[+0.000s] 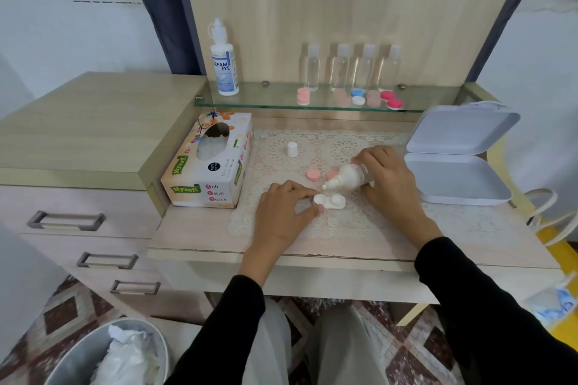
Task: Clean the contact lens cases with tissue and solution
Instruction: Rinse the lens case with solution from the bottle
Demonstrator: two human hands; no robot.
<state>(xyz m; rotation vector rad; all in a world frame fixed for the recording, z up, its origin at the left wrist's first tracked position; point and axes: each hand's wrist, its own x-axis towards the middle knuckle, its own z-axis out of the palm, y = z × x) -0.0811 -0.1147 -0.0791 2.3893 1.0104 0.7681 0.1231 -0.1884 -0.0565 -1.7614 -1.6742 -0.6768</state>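
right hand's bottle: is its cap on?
No, the bottle gripped by the right hand shows a bare nozzle tilted toward the white lens case, and a white cap stands apart on the lace mat.

2 long black sleeves (484, 306), ending at the wrists — pale grey trousers (344, 350) below

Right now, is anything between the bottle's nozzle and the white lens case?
Nothing visible. The right hand holds the small bottle tilted, nozzle just above the white lens case. The left hand holds the case's left end, beside that path. The pink caps lie behind it.
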